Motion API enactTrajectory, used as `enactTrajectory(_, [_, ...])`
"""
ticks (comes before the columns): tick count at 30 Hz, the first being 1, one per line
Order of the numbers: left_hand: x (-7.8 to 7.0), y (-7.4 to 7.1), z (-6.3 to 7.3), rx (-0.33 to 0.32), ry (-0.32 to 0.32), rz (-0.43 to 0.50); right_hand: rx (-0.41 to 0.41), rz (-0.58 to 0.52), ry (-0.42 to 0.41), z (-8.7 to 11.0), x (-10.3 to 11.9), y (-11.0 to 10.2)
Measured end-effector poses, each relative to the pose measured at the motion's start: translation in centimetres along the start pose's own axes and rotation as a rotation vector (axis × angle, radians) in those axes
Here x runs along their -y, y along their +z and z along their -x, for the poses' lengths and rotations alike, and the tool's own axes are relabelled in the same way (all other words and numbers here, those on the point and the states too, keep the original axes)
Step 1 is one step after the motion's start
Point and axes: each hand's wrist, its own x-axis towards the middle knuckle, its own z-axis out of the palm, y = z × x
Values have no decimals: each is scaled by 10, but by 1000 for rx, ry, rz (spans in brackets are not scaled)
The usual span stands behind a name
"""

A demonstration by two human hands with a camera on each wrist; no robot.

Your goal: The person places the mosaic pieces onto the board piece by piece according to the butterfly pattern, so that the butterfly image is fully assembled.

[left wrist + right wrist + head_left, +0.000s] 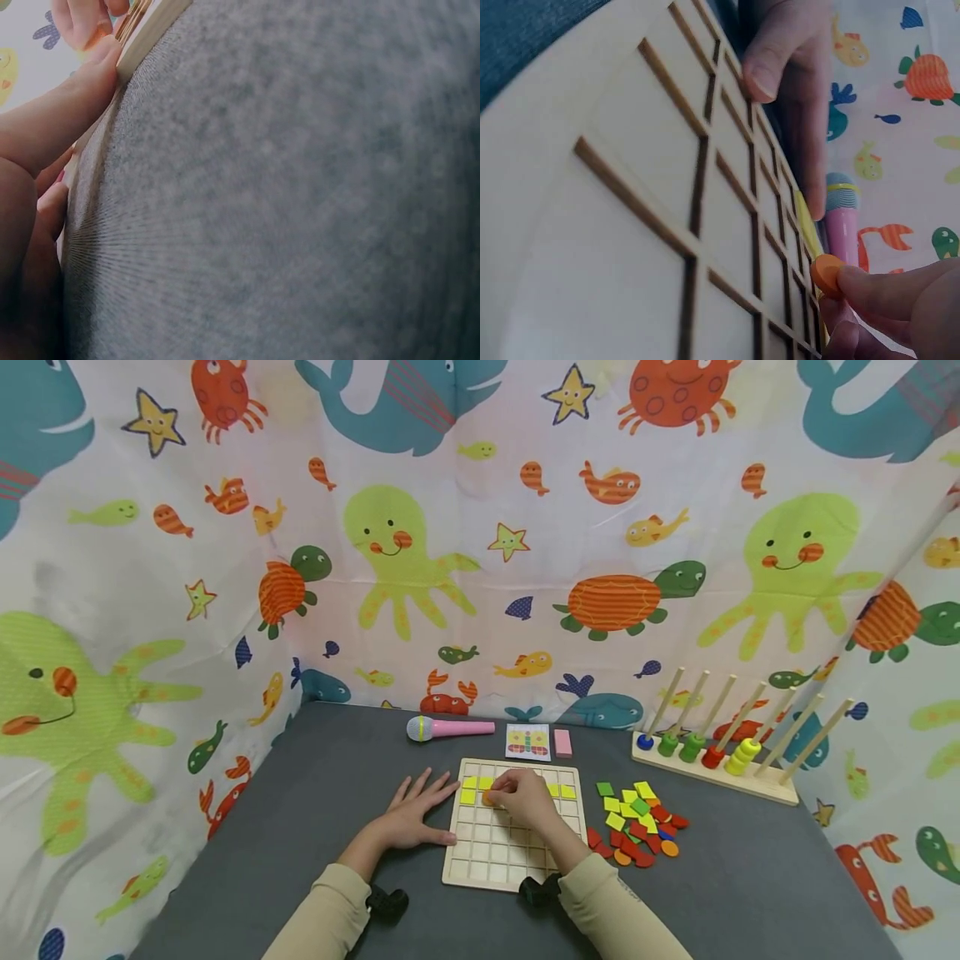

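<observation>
Fingers spread, my left hand [408,817] lies on the dark table beside a wooden grid board [487,874], its thumb at the board's left edge. Over the upper part of the board, my right hand [527,797] pinches a round orange disc [829,274] between thumb and fingers. Yellow square tiles [469,782] occupy cells in the board's upper rows, on both sides of the right hand, which hides some cells. The lower cells [660,187] are bare wood in the right wrist view. The left thumb [94,75] presses against the board's side in the left wrist view.
Right of the board lies a pile of loose coloured pieces [637,831]. Behind the board are a pattern card [528,742], a small pink block [562,743] and a toy microphone [461,727]. A wooden peg rack [765,785] with coloured rings stands at the back right.
</observation>
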Motion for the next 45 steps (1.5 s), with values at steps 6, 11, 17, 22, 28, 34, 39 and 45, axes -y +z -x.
enactTrajectory(6, [1,-1,1,-10,23,16,-32,131,-5,-3,3,10])
enactTrajectory(11, [0,0,0,-3,18,13,-35,230,0,-5,3,15])
enactTrajectory(17, [0,1,0,-1,9,5,-24,223,8,-4,4,14])
enactTrajectory(22, [0,2,2,10,15,9,-14,190,27,5,6,4])
enactTrajectory(28, [0,0,3,2,18,15,-44,143,-20,13,8,-13])
enactTrajectory(34, [2,0,1,5,33,8,-70,127,-45,20,5,-31])
enactTrajectory(39, [2,1,2,6,28,22,-93,112,-21,28,2,-50])
enactTrajectory(45, [3,2,1,-7,25,15,-126,117,6,36,-7,-75])
